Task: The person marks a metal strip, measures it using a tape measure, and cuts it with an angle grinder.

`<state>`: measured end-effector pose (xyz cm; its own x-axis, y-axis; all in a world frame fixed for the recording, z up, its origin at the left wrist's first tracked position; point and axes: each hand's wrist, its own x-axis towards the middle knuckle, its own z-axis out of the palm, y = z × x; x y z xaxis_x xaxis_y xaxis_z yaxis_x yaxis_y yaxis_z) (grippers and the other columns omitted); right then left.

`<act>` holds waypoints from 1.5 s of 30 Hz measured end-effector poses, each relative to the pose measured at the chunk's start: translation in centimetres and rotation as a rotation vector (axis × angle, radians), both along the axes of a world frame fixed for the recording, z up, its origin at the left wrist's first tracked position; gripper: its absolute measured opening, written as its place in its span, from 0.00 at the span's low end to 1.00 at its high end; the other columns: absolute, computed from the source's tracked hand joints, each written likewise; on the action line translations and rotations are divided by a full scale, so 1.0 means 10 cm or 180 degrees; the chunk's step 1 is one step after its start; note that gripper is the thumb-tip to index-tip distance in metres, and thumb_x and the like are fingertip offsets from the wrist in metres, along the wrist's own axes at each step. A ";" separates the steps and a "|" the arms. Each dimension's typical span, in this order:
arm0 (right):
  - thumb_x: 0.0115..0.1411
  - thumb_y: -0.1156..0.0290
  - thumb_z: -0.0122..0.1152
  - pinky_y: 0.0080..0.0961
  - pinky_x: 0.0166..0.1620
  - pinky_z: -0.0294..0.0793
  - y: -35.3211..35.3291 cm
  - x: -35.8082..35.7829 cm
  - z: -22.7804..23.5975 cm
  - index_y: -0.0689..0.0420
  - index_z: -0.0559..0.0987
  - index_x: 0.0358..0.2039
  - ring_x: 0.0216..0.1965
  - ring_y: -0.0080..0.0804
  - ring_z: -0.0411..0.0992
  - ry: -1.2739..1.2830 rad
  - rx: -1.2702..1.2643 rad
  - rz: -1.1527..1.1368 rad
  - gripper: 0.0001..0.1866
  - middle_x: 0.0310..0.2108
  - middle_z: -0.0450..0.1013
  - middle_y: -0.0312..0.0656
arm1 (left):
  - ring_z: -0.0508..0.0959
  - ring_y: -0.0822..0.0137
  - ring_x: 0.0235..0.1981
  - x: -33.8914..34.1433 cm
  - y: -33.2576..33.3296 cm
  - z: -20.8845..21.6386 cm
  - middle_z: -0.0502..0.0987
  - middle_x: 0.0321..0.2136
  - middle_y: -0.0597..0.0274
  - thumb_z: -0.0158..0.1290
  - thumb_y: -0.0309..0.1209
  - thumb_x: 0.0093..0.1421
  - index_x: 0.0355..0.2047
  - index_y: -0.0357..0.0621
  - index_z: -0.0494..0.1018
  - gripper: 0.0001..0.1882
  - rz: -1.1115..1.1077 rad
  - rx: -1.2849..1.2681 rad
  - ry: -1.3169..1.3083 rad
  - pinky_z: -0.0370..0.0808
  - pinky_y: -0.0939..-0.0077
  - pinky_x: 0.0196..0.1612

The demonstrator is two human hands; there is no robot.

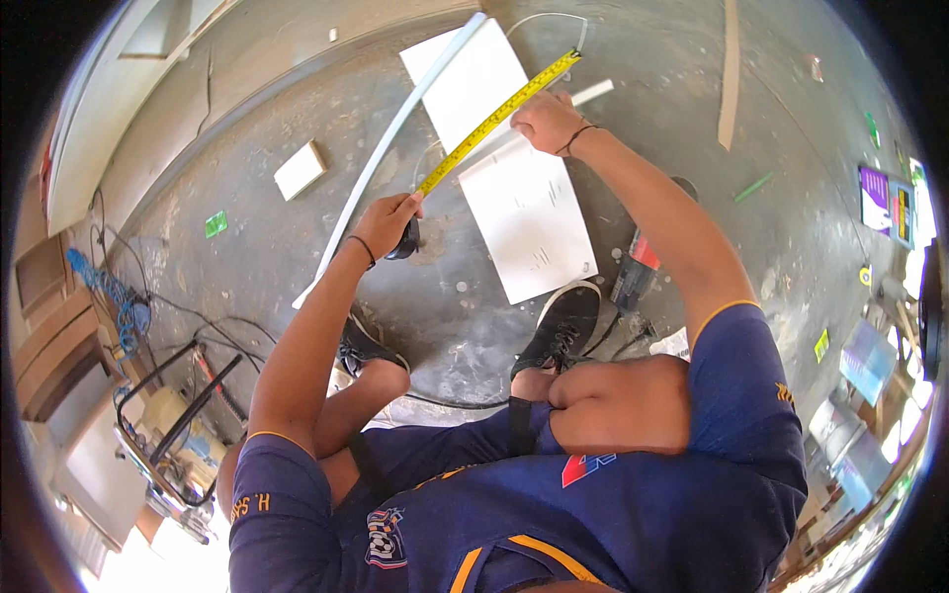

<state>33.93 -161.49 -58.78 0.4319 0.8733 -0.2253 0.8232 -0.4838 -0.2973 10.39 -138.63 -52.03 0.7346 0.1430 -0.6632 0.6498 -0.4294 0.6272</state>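
Observation:
My left hand (390,219) is closed round a tape measure, whose dark case shows below the fingers. Its yellow blade (499,117) runs out up and to the right, past my right hand. A narrow white strip (593,93) is gripped in my right hand (547,121), just beneath the blade; part of it is hidden by the fingers. Under both lie white boards: an upper one (457,71) partly covered by the blade, and a lower one (534,222) with small dark marks. A long pale strip (381,158) slants across the floor left of the blade.
A red-and-black power tool (638,265) lies by my right shoe (566,321). A white block (300,171) sits on the floor at left, near a green packet (215,224). Blue rope (129,311), cables and a black metal frame (183,425) stand farther left. A wooden strip (730,74) lies at upper right.

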 end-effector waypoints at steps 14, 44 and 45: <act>0.57 0.68 0.53 0.29 0.31 0.74 -0.78 -0.03 0.02 0.57 0.74 0.38 0.30 0.24 0.73 0.4451 0.2464 -0.4017 0.10 0.28 0.74 0.36 | 0.63 0.74 0.15 0.34 -0.42 -0.33 0.65 0.12 0.67 0.43 0.49 0.62 0.22 0.43 0.75 0.24 -0.0323 -0.0168 0.0161 0.62 0.74 0.22; 0.59 0.68 0.57 0.27 0.25 0.72 -0.86 0.16 -0.26 0.53 0.74 0.34 0.24 0.23 0.69 0.3650 0.2893 -0.5173 0.05 0.25 0.68 0.34 | 0.76 0.53 0.34 0.43 -0.47 -0.29 0.77 0.30 0.48 0.47 0.51 0.60 0.32 0.40 0.71 0.23 -0.0632 0.0431 -0.0004 0.71 0.64 0.39; 0.59 0.68 0.57 0.27 0.25 0.72 -0.93 0.19 -0.31 0.54 0.74 0.33 0.23 0.23 0.69 0.3693 0.2947 -0.5111 0.05 0.24 0.69 0.34 | 0.76 0.52 0.34 0.44 -0.47 -0.30 0.77 0.30 0.47 0.49 0.51 0.59 0.33 0.40 0.70 0.23 -0.0521 0.0434 -0.0183 0.71 0.64 0.39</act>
<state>35.87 -170.75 -61.92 0.7187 -0.0060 -0.6953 -0.6870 0.1484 -0.7113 14.84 -143.32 -55.05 0.7915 0.1042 -0.6022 0.5293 -0.6095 0.5902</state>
